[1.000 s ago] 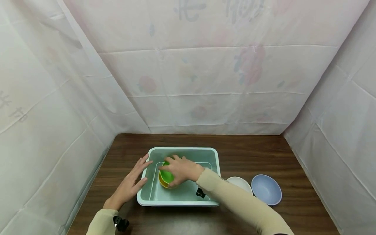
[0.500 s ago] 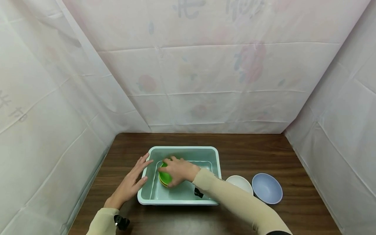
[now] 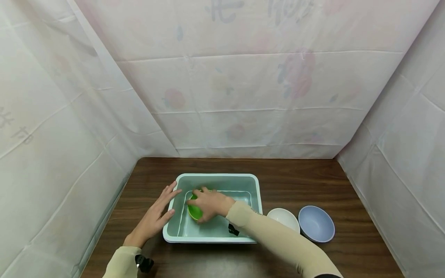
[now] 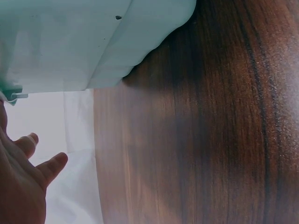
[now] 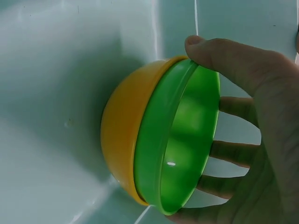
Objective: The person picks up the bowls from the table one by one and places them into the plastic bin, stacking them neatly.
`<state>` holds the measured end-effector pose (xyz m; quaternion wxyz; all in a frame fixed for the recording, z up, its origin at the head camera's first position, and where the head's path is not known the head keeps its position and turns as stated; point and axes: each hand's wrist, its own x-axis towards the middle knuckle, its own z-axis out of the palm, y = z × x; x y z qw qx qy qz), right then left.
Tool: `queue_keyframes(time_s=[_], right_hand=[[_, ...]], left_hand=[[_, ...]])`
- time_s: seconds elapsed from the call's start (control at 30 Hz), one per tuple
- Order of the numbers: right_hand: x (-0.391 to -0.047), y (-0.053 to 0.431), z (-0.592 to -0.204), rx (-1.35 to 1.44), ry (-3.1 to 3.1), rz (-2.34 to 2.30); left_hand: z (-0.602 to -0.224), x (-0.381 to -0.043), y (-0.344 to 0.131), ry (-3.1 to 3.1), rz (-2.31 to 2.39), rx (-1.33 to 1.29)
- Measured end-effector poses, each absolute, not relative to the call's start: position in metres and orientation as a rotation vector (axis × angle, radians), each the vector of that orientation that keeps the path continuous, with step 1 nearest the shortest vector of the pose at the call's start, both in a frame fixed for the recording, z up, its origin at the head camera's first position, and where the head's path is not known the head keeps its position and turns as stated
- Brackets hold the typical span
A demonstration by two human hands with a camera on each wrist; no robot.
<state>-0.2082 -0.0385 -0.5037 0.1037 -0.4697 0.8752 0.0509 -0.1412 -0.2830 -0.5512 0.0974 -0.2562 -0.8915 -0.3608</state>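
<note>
Green bowl (image 5: 180, 133), glossy, round, probably plastic, inside yellow bowl (image 5: 124, 130)

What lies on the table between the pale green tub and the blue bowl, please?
In the head view, a white bowl lies between the pale green tub and the blue bowl; the right sleeve partly covers it.

I see a white bowl (image 3: 282, 216), partly hidden, and a blue bowl (image 3: 316, 224) just beside it at the lower right, on a dark wood-grain table (image 3: 292, 179). Pale sheeting (image 3: 236, 92) with faded prints (image 3: 174, 99) fills the top and both sides.
</note>
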Motion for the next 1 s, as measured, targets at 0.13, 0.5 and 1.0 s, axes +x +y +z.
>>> queue_keyframes(time_s=[0.13,0.5,1.0], right_hand=[[-0.2061,-0.0395,-0.5060,-1.375,2.589,0.171],[-0.2046,-0.0413,-0.5039,-1.375,2.596,0.241],[-0.2039,-0.0427,-0.5023,-1.354,2.601,0.271]], left_hand=[[-0.5512,-0.1408,-0.2828,-2.652,-1.075,-0.751],[-0.5509,-0.1411,-0.2829,-2.660,-1.076,-0.731],[-0.5496,-0.1414,-0.2824,-2.640,-1.089,-0.750]])
